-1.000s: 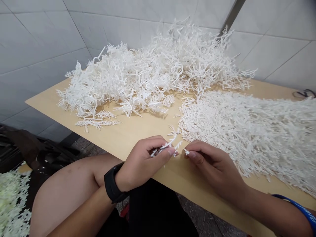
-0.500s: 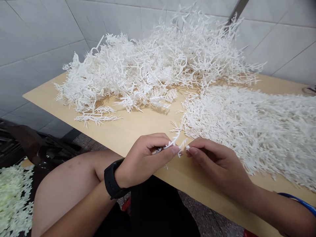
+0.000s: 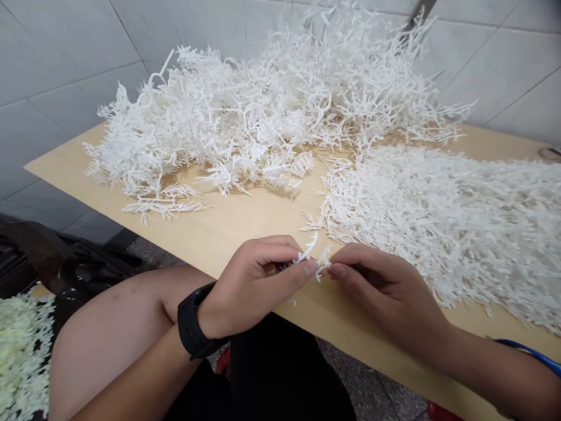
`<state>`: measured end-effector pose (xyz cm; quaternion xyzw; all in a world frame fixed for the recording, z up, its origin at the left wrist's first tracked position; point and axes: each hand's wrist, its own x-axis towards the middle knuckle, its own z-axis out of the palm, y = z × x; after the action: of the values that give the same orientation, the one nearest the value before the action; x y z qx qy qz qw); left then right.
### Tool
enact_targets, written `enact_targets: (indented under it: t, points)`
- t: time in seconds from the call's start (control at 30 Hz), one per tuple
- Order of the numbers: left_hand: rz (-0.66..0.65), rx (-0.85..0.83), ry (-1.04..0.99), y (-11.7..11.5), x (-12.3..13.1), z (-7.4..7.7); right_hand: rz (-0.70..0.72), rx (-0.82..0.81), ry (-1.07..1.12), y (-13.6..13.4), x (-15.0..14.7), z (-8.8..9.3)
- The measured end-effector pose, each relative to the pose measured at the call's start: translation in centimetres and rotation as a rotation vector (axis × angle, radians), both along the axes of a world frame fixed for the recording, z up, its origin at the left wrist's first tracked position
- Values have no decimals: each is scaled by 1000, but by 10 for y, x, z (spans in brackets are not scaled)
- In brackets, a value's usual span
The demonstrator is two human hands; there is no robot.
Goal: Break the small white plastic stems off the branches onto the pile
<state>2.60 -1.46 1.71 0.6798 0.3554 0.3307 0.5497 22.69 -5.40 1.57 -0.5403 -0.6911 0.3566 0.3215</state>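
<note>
Between thumb and fingers, my left hand (image 3: 263,275) pinches a small white branched plastic sprig (image 3: 310,248); part of it is hidden in the palm. My right hand (image 3: 377,286) is closed in a pinch at the sprig's right tips, on a tiny white star-shaped piece (image 3: 326,264). The fingertips of both hands nearly meet over the table's front edge. Behind them spreads a tall, loose heap of white branched plastic stems (image 3: 245,117). A flatter layer of white feathery sprigs (image 3: 438,210) lies right of my right hand.
The tan table (image 3: 258,219) runs along a tiled wall (image 3: 65,47). A blue-handled item (image 3: 526,351) shows by my right forearm. Pale green blossoms (image 3: 21,351) sit low at the left, beside a dark wooden piece of furniture (image 3: 44,251).
My right fingertips have moved left, bringing the tiny star-shaped piece from a small gap up to the sprig in my left hand. The view has shifted slightly.
</note>
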Motion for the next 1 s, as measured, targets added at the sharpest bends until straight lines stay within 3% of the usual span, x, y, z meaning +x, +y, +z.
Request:
enact_targets:
  t: [1.0]
  points:
    - [-7, -9, -33, -1, 0, -1, -10, -11, -7, 0, -1, 0]
